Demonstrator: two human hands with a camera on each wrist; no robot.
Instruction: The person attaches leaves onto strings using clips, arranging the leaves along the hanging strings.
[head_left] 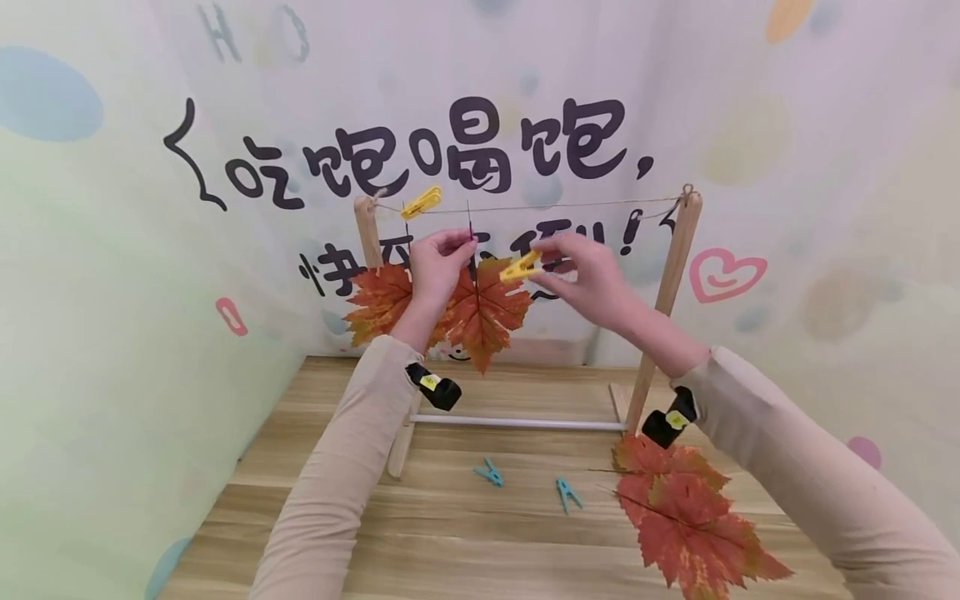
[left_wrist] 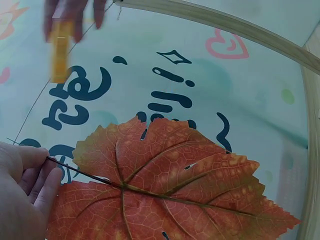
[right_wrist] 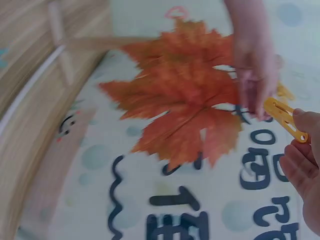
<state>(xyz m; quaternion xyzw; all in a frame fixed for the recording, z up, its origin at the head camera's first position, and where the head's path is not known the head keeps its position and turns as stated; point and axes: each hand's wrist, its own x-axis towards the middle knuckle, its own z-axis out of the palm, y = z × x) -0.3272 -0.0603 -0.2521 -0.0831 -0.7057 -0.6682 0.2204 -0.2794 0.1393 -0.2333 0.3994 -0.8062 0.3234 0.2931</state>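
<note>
My left hand [head_left: 442,265] pinches the thin stem of an orange-red maple leaf [head_left: 483,312], which hangs below the twine [head_left: 570,205]. The stem's tip rises past the line. In my right hand [head_left: 588,275] is a yellow clothespin [head_left: 521,267], gripped between thumb and fingers, apart from the twine and to the right of the stem. Another yellow clothespin [head_left: 422,202] sits on the twine near the left post, above a second maple leaf [head_left: 378,300] partly hidden behind my left hand. The left wrist view shows the held leaf [left_wrist: 165,185] close up.
Two wooden posts [head_left: 667,304] carry the twine, joined low down by a white rod [head_left: 517,422]. On the wooden table [head_left: 450,542] lie two blue clothespins [head_left: 567,494] and, at the right, more red maple leaves [head_left: 690,529]. A printed cloth backdrop stands behind.
</note>
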